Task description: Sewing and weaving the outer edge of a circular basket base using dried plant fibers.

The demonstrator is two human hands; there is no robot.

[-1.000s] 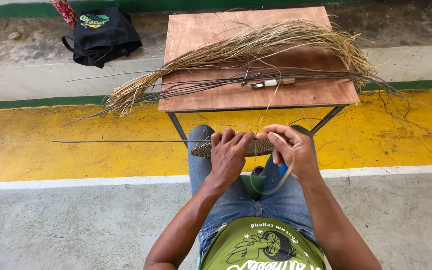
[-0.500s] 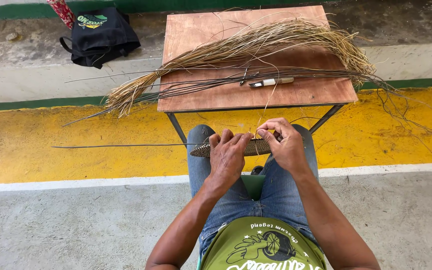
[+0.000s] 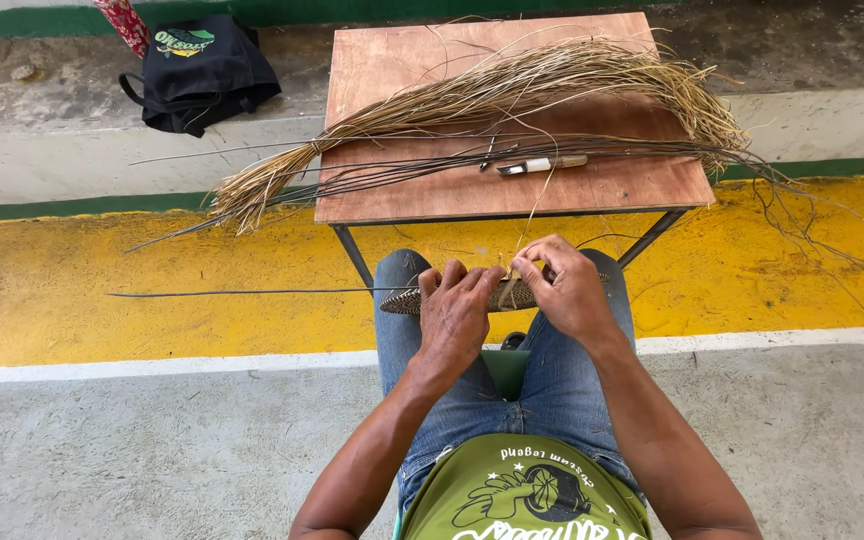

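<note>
- Table (image 3: 432, 200): brown wooden top on dark metal legs, standing on the yellow floor band in front of the knees.
- Straw (image 3: 512, 90): a long pale bundle lying across the table, its ends hanging past the left and right edges.
- Bag (image 3: 200, 68): black, on the floor beyond the table's far left corner.
- Weave (image 3: 504, 297): flat woven strip held over the knees, near the table's front edge.
- Left hand (image 3: 455, 315): closed on the weave.
- Right hand (image 3: 564, 285): pinching a straw strand at the weave.
- Knife (image 3: 542, 164): by the table's front edge.
</note>
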